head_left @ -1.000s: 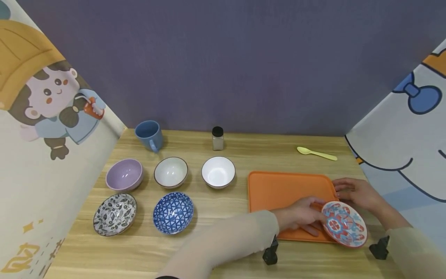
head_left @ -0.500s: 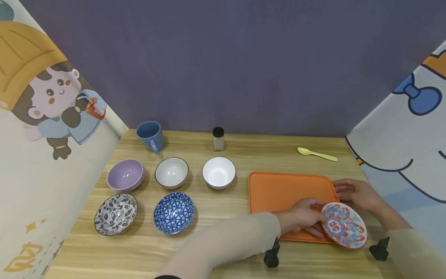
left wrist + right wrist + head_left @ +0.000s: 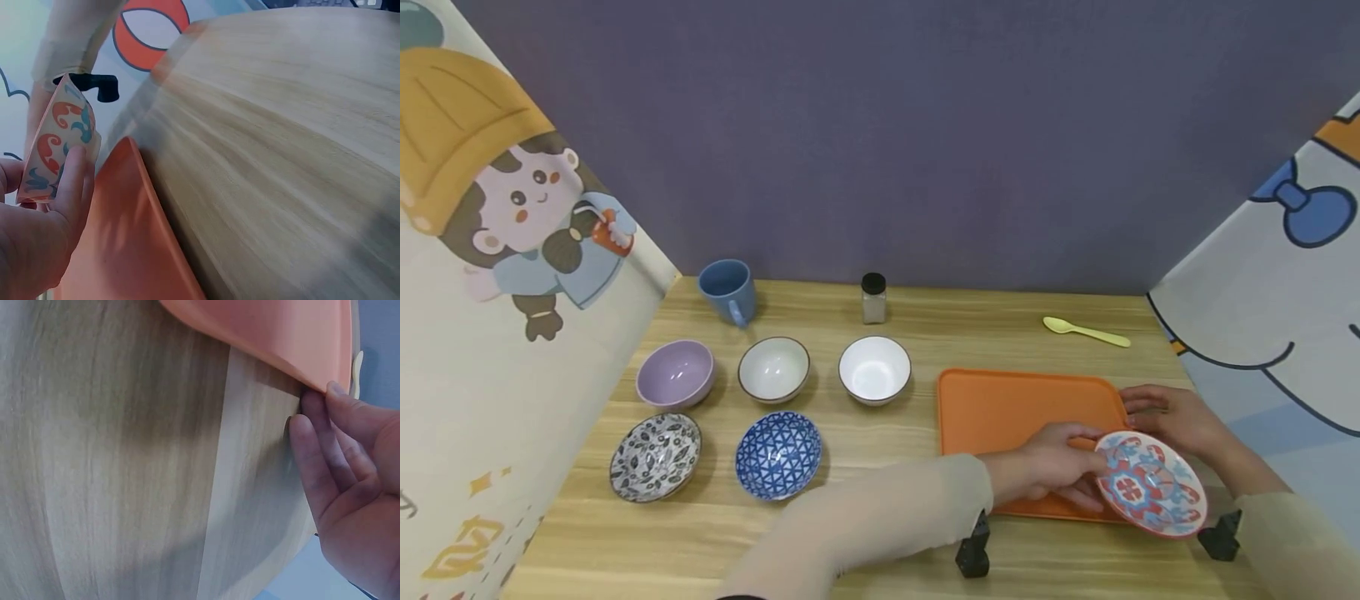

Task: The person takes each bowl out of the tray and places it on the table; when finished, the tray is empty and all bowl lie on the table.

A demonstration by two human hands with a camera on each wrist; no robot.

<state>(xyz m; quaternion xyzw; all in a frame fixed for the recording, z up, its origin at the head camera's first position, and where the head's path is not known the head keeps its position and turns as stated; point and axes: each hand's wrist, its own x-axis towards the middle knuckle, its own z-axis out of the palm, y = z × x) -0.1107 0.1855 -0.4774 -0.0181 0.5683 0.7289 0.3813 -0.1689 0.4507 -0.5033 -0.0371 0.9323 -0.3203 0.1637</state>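
Observation:
My left hand [image 3: 1060, 460] grips a red-and-blue patterned bowl [image 3: 1152, 485] by its rim, above the near right corner of the orange tray [image 3: 1015, 408]. The bowl is tilted, its decorated inside facing the head camera. In the left wrist view, the thumb lies on one side of the bowl [image 3: 62, 140] and fingers spread over its patterned outside. My right hand [image 3: 1176, 421] is at the tray's right edge, partly behind the bowl in the head view. The right wrist view shows its thumb and a finger pinching the tray rim [image 3: 269, 357]; the other fingers hang loosely bent.
To the left stand a purple bowl [image 3: 675, 374], a grey-white bowl [image 3: 773, 370], a white bowl [image 3: 874, 370], a leaf-patterned bowl [image 3: 655, 457] and a blue patterned bowl [image 3: 778, 456]. Behind are a blue mug [image 3: 727, 292], a black-capped jar [image 3: 873, 300] and a yellow spoon [image 3: 1086, 332].
The patterned bowl in my left hand has shifted slightly to the right and turned a little. My right hand keeps its place at the tray edge. The head view has swung slightly.

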